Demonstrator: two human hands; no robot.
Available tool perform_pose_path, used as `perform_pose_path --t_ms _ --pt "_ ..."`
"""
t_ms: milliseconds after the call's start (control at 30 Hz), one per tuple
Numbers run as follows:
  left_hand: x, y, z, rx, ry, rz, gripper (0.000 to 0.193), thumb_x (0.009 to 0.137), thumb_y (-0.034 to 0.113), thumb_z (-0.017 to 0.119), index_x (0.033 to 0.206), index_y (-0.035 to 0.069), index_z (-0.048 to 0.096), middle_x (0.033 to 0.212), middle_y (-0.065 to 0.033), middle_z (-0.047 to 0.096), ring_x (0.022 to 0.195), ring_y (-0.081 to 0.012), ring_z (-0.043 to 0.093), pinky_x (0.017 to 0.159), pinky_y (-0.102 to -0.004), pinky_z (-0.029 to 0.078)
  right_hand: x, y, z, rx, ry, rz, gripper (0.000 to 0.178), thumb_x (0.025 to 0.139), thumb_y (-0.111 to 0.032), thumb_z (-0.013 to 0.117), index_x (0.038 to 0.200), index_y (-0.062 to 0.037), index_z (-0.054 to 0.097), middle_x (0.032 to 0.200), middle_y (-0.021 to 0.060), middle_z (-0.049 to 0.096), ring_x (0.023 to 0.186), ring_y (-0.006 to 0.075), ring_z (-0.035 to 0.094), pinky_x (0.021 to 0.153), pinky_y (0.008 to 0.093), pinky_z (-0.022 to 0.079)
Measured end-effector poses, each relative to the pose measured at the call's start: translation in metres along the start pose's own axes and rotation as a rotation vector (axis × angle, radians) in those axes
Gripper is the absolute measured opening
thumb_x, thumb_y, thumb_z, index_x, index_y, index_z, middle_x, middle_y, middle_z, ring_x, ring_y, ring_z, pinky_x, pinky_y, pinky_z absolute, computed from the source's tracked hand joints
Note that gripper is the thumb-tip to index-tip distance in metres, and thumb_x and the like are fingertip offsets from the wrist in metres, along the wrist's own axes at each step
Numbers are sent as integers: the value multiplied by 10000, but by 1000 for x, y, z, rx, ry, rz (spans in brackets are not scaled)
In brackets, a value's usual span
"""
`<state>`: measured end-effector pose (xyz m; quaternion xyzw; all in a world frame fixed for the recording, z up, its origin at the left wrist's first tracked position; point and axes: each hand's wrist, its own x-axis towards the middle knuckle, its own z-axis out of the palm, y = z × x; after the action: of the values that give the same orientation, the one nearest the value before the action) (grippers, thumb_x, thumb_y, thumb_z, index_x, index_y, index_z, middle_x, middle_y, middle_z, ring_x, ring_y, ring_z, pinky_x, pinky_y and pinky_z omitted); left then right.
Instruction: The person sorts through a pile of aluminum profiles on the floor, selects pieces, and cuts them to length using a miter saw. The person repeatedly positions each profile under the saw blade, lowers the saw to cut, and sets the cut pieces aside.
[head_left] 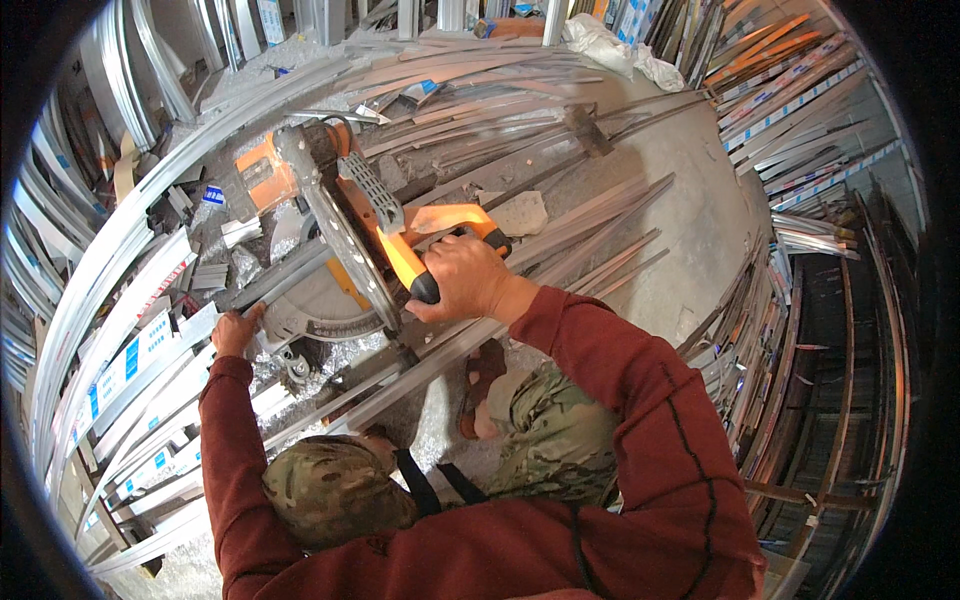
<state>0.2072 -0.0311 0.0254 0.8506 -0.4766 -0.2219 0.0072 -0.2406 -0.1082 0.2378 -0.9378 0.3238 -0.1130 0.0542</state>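
An orange and black mitre saw stands on the floor before me. My right hand is closed around its orange and black handle. Beneath the saw head is the round grey saw base with a curved scale. To the left of that base, my left hand grips a pale metal profile, its fingers partly hidden. The blade is mostly covered by the saw's body, and I cannot tell whether it touches the metal.
Long metal profiles, some wrapped in printed film, crowd the left side. Loose strips and offcuts cover the floor beyond the saw. A hammer-like tool lies at the far right. Stacked profiles line the right wall; white bags lie at the back.
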Motion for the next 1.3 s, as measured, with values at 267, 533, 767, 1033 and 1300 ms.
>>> perform_pose_path --t_ms 267,533,767,1033,1300 --pt "-9 -10 -2 28 78 1 853 804 797 583 1010 -16 738 996 -260 725 1004 -423 690 889 -491 512 56 5 -64 62 6 37 599 787 -618 667 777 -19 691 908 182 705 842 338 682 798 481 515" --pt "-21 -10 -11 -1 98 55 764 820 734 629 1036 10 740 972 -253 729 965 -419 700 854 -486 526 91 160 3 86 626 329 487 1000 -170 518 1461 -24 463 1366 237 569 1253 401 557 1059 438 453" --pt "-28 -58 -22 49 95 12 679 838 613 709 1145 8 720 1002 -254 727 977 -401 702 852 -470 532 43 235 155 -198 -254 479 420 873 -63 566 1286 11 560 1313 244 582 1278 405 516 1025 508 461" --pt "-50 -95 -31 -86 103 19 682 890 571 684 1137 -64 693 898 -205 735 767 -342 669 778 -396 522 -41 151 78 -224 -233 251 215 781 -178 687 922 -34 612 935 186 646 970 380 620 802 521 491" --pt "-49 -82 -16 61 -14 9 774 878 662 639 1127 -69 689 1041 -285 712 1000 -437 682 883 -467 510 -256 188 70 -153 -566 591 209 789 -143 685 932 5 647 955 190 656 987 388 622 841 521 490"
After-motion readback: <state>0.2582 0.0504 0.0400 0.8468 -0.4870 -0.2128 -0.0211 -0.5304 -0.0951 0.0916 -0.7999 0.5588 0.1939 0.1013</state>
